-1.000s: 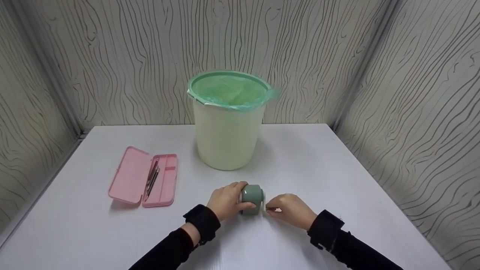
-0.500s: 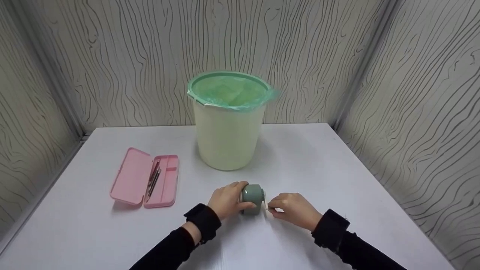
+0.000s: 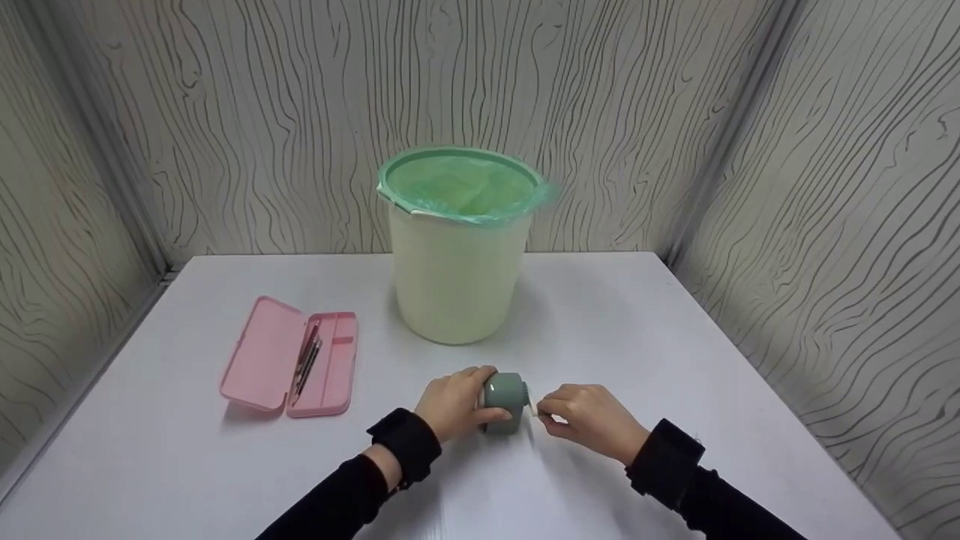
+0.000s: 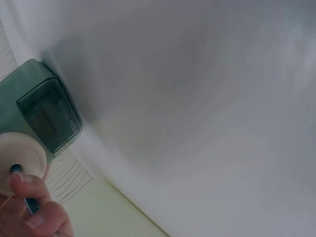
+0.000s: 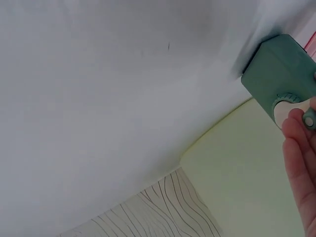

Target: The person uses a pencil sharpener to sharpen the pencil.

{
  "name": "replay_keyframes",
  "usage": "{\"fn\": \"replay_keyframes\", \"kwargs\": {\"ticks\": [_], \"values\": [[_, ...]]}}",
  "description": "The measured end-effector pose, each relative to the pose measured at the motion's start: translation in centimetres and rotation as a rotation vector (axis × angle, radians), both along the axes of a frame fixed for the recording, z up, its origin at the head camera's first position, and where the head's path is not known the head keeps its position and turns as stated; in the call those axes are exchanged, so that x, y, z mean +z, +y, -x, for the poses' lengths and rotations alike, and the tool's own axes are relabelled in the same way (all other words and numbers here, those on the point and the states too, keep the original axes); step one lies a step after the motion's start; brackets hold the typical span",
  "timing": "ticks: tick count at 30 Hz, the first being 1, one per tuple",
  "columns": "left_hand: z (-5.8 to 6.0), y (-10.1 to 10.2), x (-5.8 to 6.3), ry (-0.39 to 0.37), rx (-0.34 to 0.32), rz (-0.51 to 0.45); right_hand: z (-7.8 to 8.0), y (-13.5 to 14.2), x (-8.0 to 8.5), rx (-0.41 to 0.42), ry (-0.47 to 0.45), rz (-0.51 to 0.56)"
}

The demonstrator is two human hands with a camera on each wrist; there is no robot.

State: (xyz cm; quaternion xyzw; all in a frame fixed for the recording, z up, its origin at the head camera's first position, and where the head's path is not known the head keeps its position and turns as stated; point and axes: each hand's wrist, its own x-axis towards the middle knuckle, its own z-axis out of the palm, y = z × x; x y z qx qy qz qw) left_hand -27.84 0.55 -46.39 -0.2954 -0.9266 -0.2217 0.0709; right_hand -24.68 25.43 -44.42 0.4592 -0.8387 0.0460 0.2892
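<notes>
A green crank pencil sharpener [image 3: 504, 391] lies near the front middle of the white table. My left hand [image 3: 450, 409] grips its left end, with the thumb on the body and a finger over the top. In the left wrist view, a dark teal pencil [image 4: 32, 205] passes between the fingers into the round cream-coloured entry [image 4: 24, 150]. Beside that entry is a see-through shavings drawer [image 4: 49, 118]. On the opposite side, my right hand [image 3: 592, 420] pinches the small green knob [image 5: 309, 121] of the cream crank arm [image 5: 282, 112]. The pencil's far end is hidden.
Left on the table lies an open pink pencil case [image 3: 330, 375] holding several pencils [image 3: 306, 367]. Behind the sharpener stands a pale bin [image 3: 459, 285] lined with a green bag [image 3: 480, 187]. Wood-patterned panels [image 3: 285, 112] enclose the back and sides.
My right hand has shifted slightly right, and the crank arm has swung to a different angle with it. The left hand keeps its grip on the sharpener in nearly the same spot.
</notes>
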Motion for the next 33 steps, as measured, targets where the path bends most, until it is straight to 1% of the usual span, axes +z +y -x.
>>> {"fn": "replay_keyframes", "kwargs": {"ticks": [8,20,23,28,30,33], "values": [[0.21,-0.02,0.02,-0.027,0.001,-0.012,0.31,0.02,0.27,-0.019,0.009,-0.010],[0.24,-0.08,-0.01,-0.008,-0.004,0.010,0.30,0.02,0.12,-0.003,0.078,-0.008],[0.28,-0.09,-0.11,0.005,-0.013,0.012,0.28,0.01,0.15,-0.005,0.095,0.002],[0.41,-0.16,-0.19,0.070,-0.037,0.007,0.40,-0.01,0.46,-0.020,0.101,0.034],[0.41,-0.15,-0.16,0.079,-0.039,0.008,0.51,-0.01,0.65,-0.025,0.093,0.039],[0.34,-0.09,-0.13,0.073,-0.042,0.011,0.73,-0.04,0.97,-0.044,0.093,0.039]]}}
